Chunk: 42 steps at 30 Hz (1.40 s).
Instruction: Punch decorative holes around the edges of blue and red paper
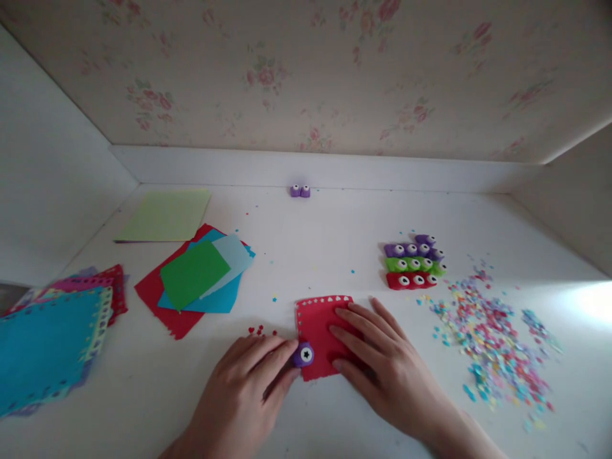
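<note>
A red sheet of paper (318, 335) lies on the white table, with small punched holes along its top and left edges. My left hand (251, 376) grips a purple craft punch (303, 354) between fingers and thumb. This punch sits at the sheet's lower left edge and bears a dark star on its white button. Flat on the right part of the paper rests my right hand (382, 357), its fingers spread. Several tiny red cut-outs (259, 329) are scattered just above my left hand.
Rows of purple, green and red punches (415, 263) stand at right, beside scattered confetti (497, 338). Two purple punches (300, 190) stand at the back. Coloured sheets (196, 274), a pale green stack (165, 215) and punched blue paper (52, 347) lie on the left.
</note>
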{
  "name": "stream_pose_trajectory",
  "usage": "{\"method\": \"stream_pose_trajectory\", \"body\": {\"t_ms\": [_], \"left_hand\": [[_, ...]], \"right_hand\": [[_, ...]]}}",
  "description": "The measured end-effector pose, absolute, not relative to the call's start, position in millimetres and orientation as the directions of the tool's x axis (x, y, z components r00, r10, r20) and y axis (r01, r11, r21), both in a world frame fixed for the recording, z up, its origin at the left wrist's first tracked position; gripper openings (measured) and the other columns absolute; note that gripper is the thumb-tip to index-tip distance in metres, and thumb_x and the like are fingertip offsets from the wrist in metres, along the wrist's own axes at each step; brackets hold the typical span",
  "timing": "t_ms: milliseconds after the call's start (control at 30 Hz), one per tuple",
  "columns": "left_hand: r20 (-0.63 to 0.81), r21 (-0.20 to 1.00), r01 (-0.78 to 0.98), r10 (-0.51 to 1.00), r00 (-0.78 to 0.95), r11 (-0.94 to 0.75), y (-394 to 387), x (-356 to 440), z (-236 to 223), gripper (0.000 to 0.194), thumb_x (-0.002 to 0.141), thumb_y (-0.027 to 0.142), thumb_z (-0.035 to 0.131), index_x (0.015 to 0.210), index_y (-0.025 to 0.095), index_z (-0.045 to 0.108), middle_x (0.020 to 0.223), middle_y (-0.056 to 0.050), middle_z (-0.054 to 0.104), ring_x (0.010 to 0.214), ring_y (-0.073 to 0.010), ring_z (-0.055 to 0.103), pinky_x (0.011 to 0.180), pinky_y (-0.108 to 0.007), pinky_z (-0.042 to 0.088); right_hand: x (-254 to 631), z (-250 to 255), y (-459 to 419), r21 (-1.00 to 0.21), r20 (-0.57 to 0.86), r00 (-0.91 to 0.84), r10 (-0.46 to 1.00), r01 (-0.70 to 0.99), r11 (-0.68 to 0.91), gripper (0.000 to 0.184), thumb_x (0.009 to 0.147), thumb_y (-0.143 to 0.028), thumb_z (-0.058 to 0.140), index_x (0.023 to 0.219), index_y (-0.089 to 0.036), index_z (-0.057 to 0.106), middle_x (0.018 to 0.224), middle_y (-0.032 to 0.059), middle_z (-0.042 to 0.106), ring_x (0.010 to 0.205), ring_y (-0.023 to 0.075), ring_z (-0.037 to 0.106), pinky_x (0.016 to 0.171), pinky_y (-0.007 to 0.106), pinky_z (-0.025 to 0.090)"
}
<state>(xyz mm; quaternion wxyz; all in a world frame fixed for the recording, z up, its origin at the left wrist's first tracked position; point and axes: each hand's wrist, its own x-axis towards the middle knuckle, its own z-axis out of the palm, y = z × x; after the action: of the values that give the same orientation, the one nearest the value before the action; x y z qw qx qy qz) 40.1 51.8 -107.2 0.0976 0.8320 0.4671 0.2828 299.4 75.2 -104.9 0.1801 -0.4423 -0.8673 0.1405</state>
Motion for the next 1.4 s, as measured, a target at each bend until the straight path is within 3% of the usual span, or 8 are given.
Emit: {"method": "stream_pose_trajectory", "body": {"t_ms": [533, 667, 767, 867, 1000, 1200, 1400], "left_hand": [[0.389, 0.395, 0.709, 0.806, 0.447, -0.584, 55.9, 37.1, -107.7, 0.023, 0.098, 0.022, 0.052, 0.115, 0.021, 0.068, 0.100, -0.003, 0.076, 0.082, -0.0213, 0.070, 0.076, -0.038, 0.058], [0.367, 0.412, 0.743, 0.843, 0.394, -0.527, 53.9, 36.9, -102.1, 0.028, 0.092, 0.028, 0.060, 0.120, 0.023, 0.065, 0.106, -0.005, 0.073, 0.089, -0.0225, 0.070, 0.079, -0.037, 0.058], [0.302, 0.480, 0.744, 0.883, 0.359, -0.466, 56.0, 41.1, -93.7, 0.033, 0.088, 0.034, 0.065, 0.120, 0.022, 0.064, 0.107, -0.006, 0.071, 0.093, -0.0231, 0.068, 0.079, -0.036, 0.059], [0.230, 0.563, 0.728, 0.920, 0.316, -0.391, 61.3, 49.5, -86.6, 0.018, 0.095, 0.031, 0.057, 0.108, 0.025, 0.068, 0.099, -0.004, 0.070, 0.090, -0.0217, 0.066, 0.078, -0.037, 0.057], [0.127, 0.592, 0.744, 0.947, 0.296, -0.311, 66.9, 60.4, -80.9, 0.017, 0.097, 0.026, 0.054, 0.093, 0.026, 0.071, 0.092, -0.003, 0.068, 0.085, -0.0224, 0.062, 0.079, -0.041, 0.053], [-0.026, 0.566, 0.790, 0.952, 0.304, -0.236, 71.7, 66.3, -73.5, 0.017, 0.094, 0.022, 0.056, 0.083, 0.023, 0.069, 0.087, -0.003, 0.065, 0.087, -0.0237, 0.060, 0.082, -0.043, 0.048], [-0.184, 0.393, 0.887, 0.924, 0.336, -0.244, 80.7, 76.1, -64.3, 0.013, 0.092, 0.017, 0.053, 0.081, 0.021, 0.060, 0.093, -0.005, 0.063, 0.090, -0.0272, 0.060, 0.075, -0.042, 0.045]], "right_hand": [[301.9, -107.5, 76.2, -0.302, 0.161, -0.591, 0.791, 0.733, 0.610, 0.043, 0.092, -0.036, 0.062, 0.135, -0.035, 0.059, 0.142, 0.0021, 0.057, 0.132, 0.0341, 0.052, 0.114, 0.067, 0.035], [301.4, -105.5, 76.6, -0.286, 0.169, -0.597, 0.784, 0.732, 0.619, 0.041, 0.093, -0.035, 0.061, 0.134, -0.032, 0.060, 0.141, 0.0042, 0.059, 0.131, 0.0326, 0.053, 0.114, 0.066, 0.034], [301.1, -102.7, 76.5, -0.268, 0.163, -0.605, 0.779, 0.733, 0.625, 0.038, 0.095, -0.033, 0.059, 0.133, -0.031, 0.060, 0.141, 0.0038, 0.059, 0.132, 0.0305, 0.052, 0.114, 0.065, 0.034], [300.7, -100.4, 75.8, -0.260, 0.153, -0.603, 0.783, 0.740, 0.621, 0.037, 0.096, -0.034, 0.057, 0.133, -0.030, 0.060, 0.142, 0.0034, 0.058, 0.132, 0.0296, 0.052, 0.114, 0.064, 0.033], [300.5, -98.9, 74.5, -0.264, 0.152, -0.601, 0.785, 0.740, 0.618, 0.038, 0.096, -0.036, 0.057, 0.133, -0.031, 0.060, 0.142, 0.0030, 0.058, 0.132, 0.0299, 0.052, 0.114, 0.065, 0.033], [299.8, -98.3, 73.4, -0.293, 0.165, -0.585, 0.794, 0.739, 0.606, 0.038, 0.095, -0.037, 0.059, 0.132, -0.032, 0.061, 0.142, 0.0032, 0.058, 0.131, 0.0308, 0.052, 0.114, 0.065, 0.032], [297.6, -98.0, 70.8, -0.321, 0.157, -0.565, 0.810, 0.747, 0.583, 0.038, 0.094, -0.037, 0.060, 0.131, -0.031, 0.062, 0.141, 0.0042, 0.059, 0.131, 0.0309, 0.052, 0.116, 0.064, 0.028]]}}
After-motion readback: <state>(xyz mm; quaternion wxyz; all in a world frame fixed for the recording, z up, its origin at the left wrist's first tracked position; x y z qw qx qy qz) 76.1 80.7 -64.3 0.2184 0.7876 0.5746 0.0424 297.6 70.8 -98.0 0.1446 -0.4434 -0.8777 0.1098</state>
